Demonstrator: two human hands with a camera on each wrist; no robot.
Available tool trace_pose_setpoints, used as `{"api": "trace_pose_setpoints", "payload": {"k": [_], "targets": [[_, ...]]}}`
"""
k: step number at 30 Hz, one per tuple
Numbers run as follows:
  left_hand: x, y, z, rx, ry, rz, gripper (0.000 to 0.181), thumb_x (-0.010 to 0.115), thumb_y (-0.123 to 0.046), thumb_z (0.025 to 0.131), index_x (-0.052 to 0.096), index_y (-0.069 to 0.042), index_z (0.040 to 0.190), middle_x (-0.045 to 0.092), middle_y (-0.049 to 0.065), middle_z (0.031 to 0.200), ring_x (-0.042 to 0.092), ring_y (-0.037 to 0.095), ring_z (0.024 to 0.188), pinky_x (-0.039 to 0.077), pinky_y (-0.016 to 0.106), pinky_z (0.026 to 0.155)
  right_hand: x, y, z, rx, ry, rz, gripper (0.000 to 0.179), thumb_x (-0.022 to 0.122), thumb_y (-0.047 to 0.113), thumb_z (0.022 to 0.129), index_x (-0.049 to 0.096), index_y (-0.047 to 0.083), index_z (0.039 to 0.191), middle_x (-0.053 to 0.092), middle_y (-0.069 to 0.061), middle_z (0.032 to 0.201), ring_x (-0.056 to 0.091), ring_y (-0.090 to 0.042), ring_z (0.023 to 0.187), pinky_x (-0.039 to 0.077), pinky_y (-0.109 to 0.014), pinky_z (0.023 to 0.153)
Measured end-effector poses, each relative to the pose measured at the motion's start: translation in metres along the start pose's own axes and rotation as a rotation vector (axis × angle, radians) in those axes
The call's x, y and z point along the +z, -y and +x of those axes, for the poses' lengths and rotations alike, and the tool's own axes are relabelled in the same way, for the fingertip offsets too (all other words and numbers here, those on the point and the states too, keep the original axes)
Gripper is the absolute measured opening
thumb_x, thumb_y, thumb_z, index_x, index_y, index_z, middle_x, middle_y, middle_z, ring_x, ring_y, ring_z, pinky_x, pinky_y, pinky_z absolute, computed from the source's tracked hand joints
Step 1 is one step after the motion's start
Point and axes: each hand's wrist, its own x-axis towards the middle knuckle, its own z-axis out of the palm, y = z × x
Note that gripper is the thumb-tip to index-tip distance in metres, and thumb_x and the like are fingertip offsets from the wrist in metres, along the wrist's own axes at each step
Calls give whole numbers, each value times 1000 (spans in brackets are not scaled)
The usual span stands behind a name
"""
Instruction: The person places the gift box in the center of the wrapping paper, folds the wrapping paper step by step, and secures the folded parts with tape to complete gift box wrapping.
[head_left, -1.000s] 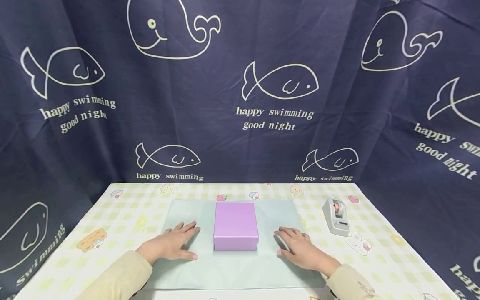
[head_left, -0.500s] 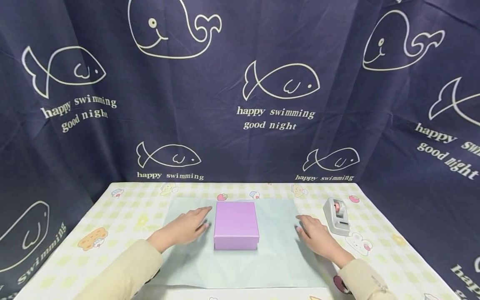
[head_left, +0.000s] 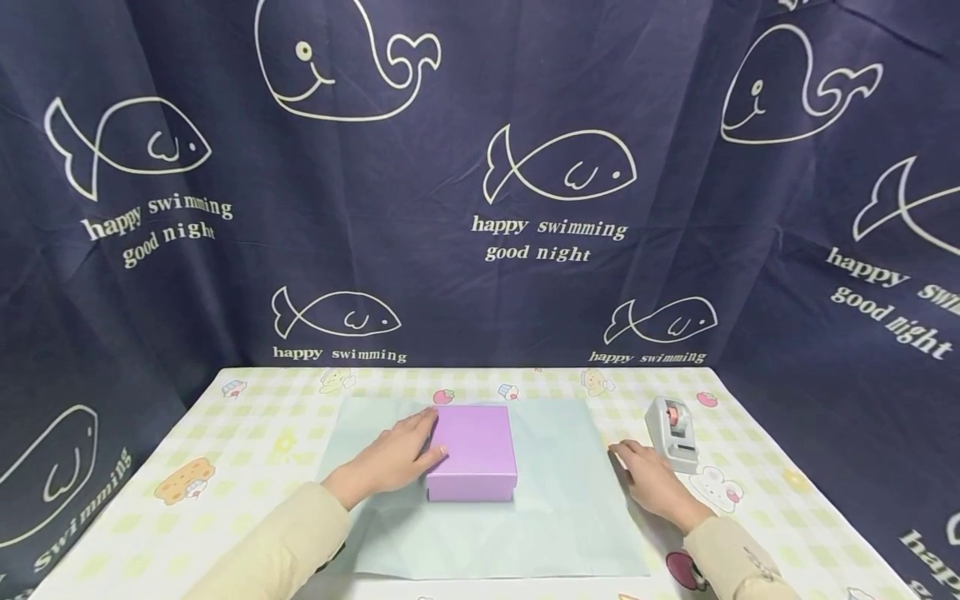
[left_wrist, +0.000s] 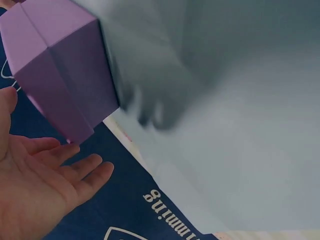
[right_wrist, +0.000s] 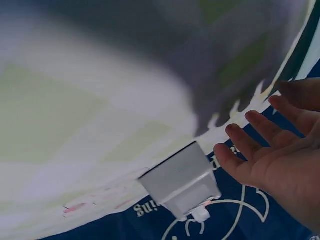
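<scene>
A purple lidded box (head_left: pixel 474 440) sits on a pale blue-green sheet (head_left: pixel 551 537) that looks like wrapping paper. My left hand (head_left: pixel 390 458) is at the box's left side, fingertips by its far left corner and thumb at the lid's edge. In the left wrist view, that hand's fingers (left_wrist: pixel 90 177) lie loosely spread beside the box (left_wrist: pixel 82 82). My right hand (head_left: pixel 658 485) is at the sheet's right edge, near a grey tape dispenser (head_left: pixel 681 460). The right wrist view has its fingers (right_wrist: pixel 237 142) relaxed and apart, with the dispenser (right_wrist: pixel 177 175) beyond them.
A white and green checked cloth (head_left: pixel 247 446) with cartoon prints covers the table. Dark blue curtains (head_left: pixel 442 317) with whale and fish drawings enclose the back and both sides.
My left hand has lifted off the sheet and moved right to the box. My right hand has moved right, away from the box, to the sheet's right edge. The box has stayed put.
</scene>
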Motion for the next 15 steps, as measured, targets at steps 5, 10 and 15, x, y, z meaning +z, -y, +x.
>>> {"api": "trace_pose_setpoints", "payload": {"k": [5,10,15], "targets": [[3,-2,-1,-9,23,7,67,44,-45,93,31,1,141,26,17,148,30,40,133,29,61,100,4,-9,-2,-10,13,31,34,65,2,77,60,1,111,58,-22,111,56,-42,99,43,-59,83],[3,-2,-1,-6,16,13,66,44,-43,93,32,1,140,26,17,148,30,41,133,29,61,100,1,-12,-1,-18,50,122,34,64,8,80,60,0,113,54,-27,118,52,-48,104,40,-64,82],[4,-2,-2,-7,12,13,66,45,-43,93,32,2,140,27,18,148,30,41,133,29,61,101,-1,-11,1,-67,56,180,32,61,7,82,60,-1,113,53,-28,120,51,-47,107,40,-61,86]]}}
